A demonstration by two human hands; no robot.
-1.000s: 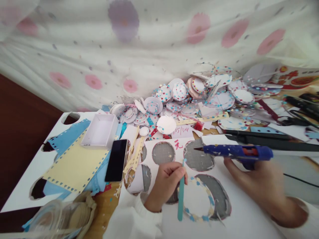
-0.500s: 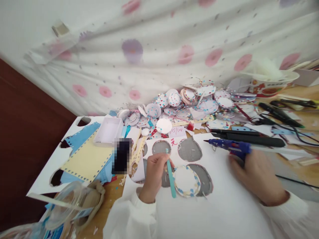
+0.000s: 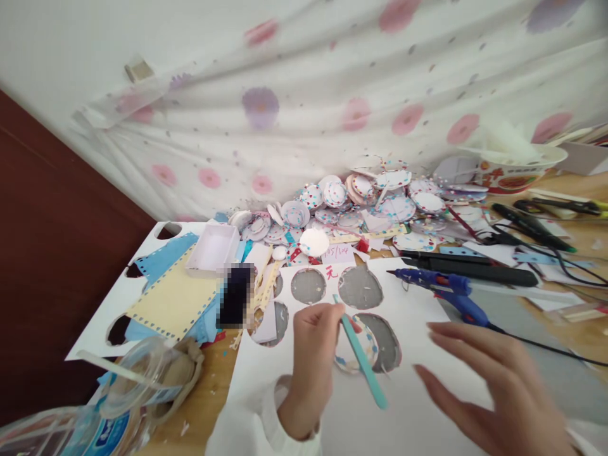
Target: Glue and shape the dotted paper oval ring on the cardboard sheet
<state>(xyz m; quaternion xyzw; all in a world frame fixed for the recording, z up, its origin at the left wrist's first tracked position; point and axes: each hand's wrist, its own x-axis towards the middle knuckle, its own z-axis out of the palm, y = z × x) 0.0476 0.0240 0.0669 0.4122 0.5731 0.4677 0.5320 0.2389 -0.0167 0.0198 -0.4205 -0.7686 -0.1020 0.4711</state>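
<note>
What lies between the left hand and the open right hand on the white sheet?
In the head view, the teal stick held by the left hand, then bare white sheet up to the right hand.

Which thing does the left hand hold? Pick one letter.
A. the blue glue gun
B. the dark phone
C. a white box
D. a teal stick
D: the left hand pinches the teal stick, while the blue glue gun lies on the white sheet, untouched.
</note>
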